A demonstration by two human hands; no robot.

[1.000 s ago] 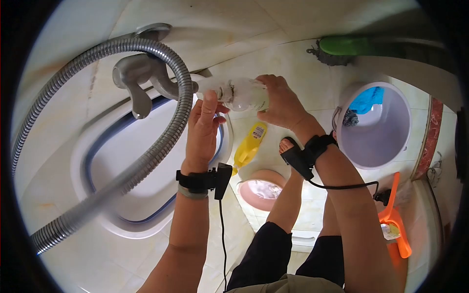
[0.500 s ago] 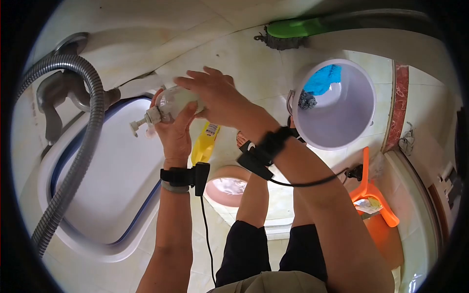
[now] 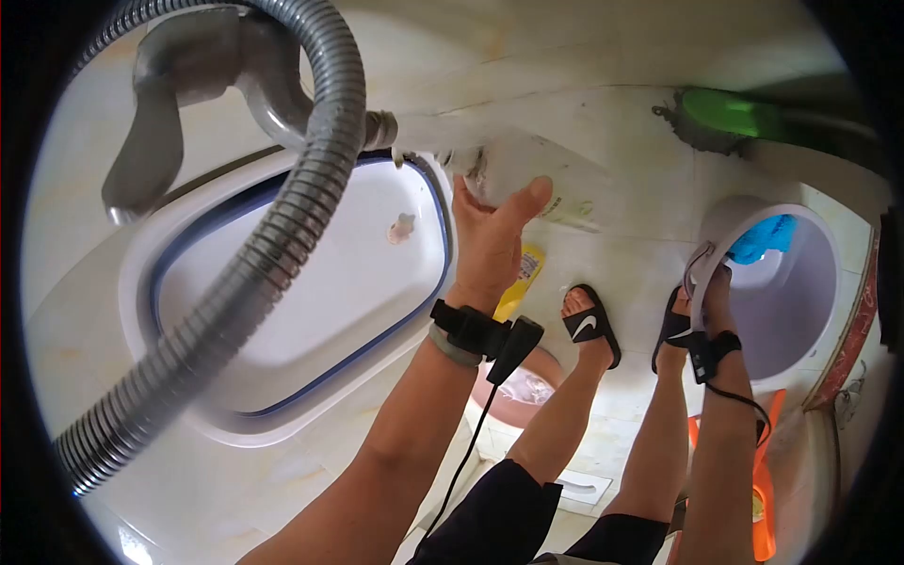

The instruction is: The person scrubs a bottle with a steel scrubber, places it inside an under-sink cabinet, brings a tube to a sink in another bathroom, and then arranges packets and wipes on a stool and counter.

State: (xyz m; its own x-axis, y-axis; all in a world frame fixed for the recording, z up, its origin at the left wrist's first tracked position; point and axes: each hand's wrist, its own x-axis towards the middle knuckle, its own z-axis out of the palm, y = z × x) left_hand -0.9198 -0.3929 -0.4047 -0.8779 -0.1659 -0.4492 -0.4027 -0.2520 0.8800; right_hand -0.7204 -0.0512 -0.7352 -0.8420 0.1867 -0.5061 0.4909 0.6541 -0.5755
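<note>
My left hand (image 3: 492,240) is wrapped round a clear pump bottle (image 3: 537,174), blurred and tilted sideways, just beyond the basin's right end. The bottle's pump end points left, towards the tap. Over at the lilac bucket (image 3: 821,273), my right hand (image 3: 718,294) is at the near left rim, its fingers hidden. A blue cloth (image 3: 763,239) lies inside that bucket. Below my left hand, a yellow bottle (image 3: 520,281) is on the floor, partly covered by the hand.
A white basin with a blue band (image 3: 301,292) fills the left, under a metal hose (image 3: 306,202) and tap (image 3: 193,56). A pink bowl (image 3: 518,388) stands near my feet. A green-handled brush (image 3: 725,113) is at upper right, an orange dustpan (image 3: 765,499) at lower right.
My right hand has left the clear bottle and moved right to the bucket. My left hand still holds the bottle. The view has shifted, and both slippers now show.
</note>
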